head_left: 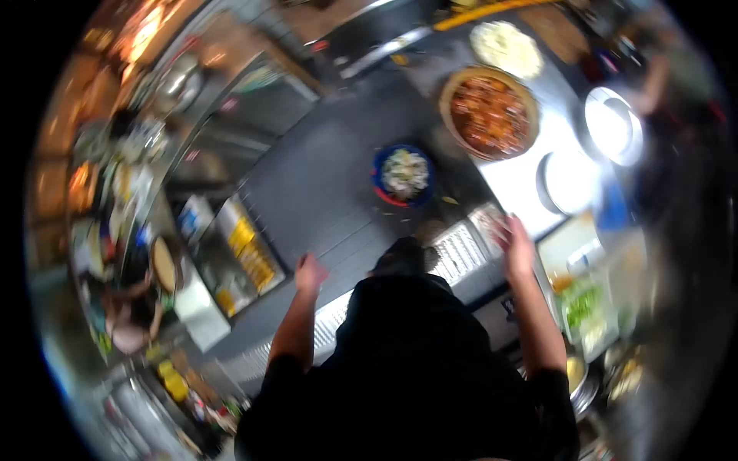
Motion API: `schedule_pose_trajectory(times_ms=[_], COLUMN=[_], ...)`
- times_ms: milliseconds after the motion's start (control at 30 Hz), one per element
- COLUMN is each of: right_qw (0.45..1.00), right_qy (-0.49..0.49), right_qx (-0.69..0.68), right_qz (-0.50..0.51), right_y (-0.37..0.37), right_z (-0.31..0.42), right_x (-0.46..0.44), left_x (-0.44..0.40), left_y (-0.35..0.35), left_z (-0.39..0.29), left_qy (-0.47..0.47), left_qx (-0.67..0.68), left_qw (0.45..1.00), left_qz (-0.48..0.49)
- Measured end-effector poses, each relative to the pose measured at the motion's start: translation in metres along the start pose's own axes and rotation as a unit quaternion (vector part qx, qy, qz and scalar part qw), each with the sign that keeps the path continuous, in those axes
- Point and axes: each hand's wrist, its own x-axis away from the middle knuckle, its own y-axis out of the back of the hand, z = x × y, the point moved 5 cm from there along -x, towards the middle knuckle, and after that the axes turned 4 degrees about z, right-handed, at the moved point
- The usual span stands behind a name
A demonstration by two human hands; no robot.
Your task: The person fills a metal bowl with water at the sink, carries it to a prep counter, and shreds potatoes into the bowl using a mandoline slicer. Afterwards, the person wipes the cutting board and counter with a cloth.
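Note:
My left hand (310, 273) hangs low on the left, over the dark tiled floor; blur hides how its fingers are set, and no object shows in it. On the right, my right hand (513, 237) is beside the corner of the steel worktop (503, 180), fingers loosely apart with nothing visible in them. I cannot tell whether it touches the worktop. Ahead of me, a blue basin (375, 173) with a red patch on its rim stands on the floor, filled with pale chopped pieces (405, 174). Neither hand touches it.
On the worktop stand a wide bowl of reddish-brown food (492, 115), a plate of pale food (506, 49) and shiny round pans (613, 125). A blurred person (676, 84) is beyond them. A metal drain grate (460, 255) crosses the floor. Leafy greens (582, 302) lie at right.

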Motion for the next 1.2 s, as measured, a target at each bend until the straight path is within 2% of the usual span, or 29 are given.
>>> schedule_pose_trajectory(times_ms=[67, 100, 133, 167, 200, 233, 267, 300, 367, 400, 433, 500, 633, 733, 800, 867, 1000, 1100, 1133, 1200], right_qw=[0.995, 0.994, 0.992, 0.991, 0.986, 0.993, 0.98, 0.949, 0.941, 0.941, 0.941, 0.952, 0.983, 0.993, 0.989, 0.984, 0.982, 0.984, 0.984, 0.984], right_qy=[-0.04, -0.057, -0.041, -0.029, 0.078, 0.031, 0.077, 0.161, 0.113, 0.074, 0.036, 0.02, 0.061, 0.011, 0.009, 0.005, -0.03, -0.058, -0.066, -0.08], right_qx=[-0.092, -0.091, -0.106, -0.104, -0.044, -0.024, 0.131, 0.244, 0.261, 0.272, 0.28, 0.264, 0.171, 0.044, -0.02, -0.046, -0.018, 0.01, 0.025, 0.057], right_qz=[0.022, 0.012, 0.057, 0.074, 0.138, 0.114, 0.129, 0.119, 0.185, 0.185, 0.185, 0.154, 0.019, -0.107, -0.144, -0.172, -0.185, -0.169, -0.163, -0.149], right_y=[-0.042, -0.065, -0.077, -0.089, -0.098, -0.113, -0.119, -0.12, -0.136, -0.136, -0.135, -0.132, -0.092, -0.066, -0.052, -0.039, -0.024, -0.01, -0.005, 0.004], right_z=[-0.014, -0.01, -0.02, -0.028, -0.039, -0.038, -0.032, -0.045, -0.078, -0.087, -0.093, -0.116, -0.147, -0.163, -0.185, -0.209, -0.259, -0.264, -0.27, -0.284], right_x=[-0.01, 0.0, 0.003, 0.013, 0.026, 0.044, 0.054, 0.055, 0.07, 0.076, 0.088, 0.098, 0.142, 0.204, 0.238, 0.263, 0.278, 0.291, 0.293, 0.294], left_x=[0.057, 0.02, 0.022, 0.012, 0.006, 0.003, -0.016, -0.035, -0.059, -0.071, -0.081, -0.103, -0.131, -0.151, -0.152, -0.147, -0.115, -0.044, -0.022, -0.087], left_y=[0.01, 0.065, 0.082, 0.089, 0.097, 0.105, 0.086, 0.059, 0.016, -0.008, -0.035, -0.079, -0.153, -0.2, -0.234, -0.273, -0.337, -0.343, -0.345, -0.38], left_z=[-0.005, 0.041, 0.051, 0.047, 0.045, 0.044, 0.025, 0.005, -0.035, -0.058, -0.082, -0.121, -0.18, -0.216, -0.229, -0.224, -0.174, -0.153, -0.142, -0.116], left_qy=[0.026, 0.02, 0.045, -0.038, -0.153, -0.267, -0.275, -0.248, -0.135, -0.084, -0.067, -0.057, -0.066, -0.077, -0.081, -0.063, 0.061, -0.005, 0.009, 0.075], left_qx=[0.072, 0.052, 0.066, -0.13, -0.369, -0.518, -0.553, -0.539, -0.442, -0.391, -0.376, -0.38, -0.424, -0.446, -0.458, -0.464, -0.484, -0.527, -0.51, -0.459], left_qw=[0.994, 0.997, 0.996, 0.984, 0.906, 0.803, 0.775, 0.788, 0.864, 0.893, 0.897, 0.89, 0.862, 0.846, 0.832, 0.822, 0.821, 0.741, 0.758, 0.811], left_qz=[-0.082, 0.055, 0.048, 0.118, 0.141, 0.121, 0.135, 0.165, 0.199, 0.207, 0.224, 0.246, 0.27, 0.282, 0.301, 0.325, 0.296, 0.417, 0.407, 0.355])
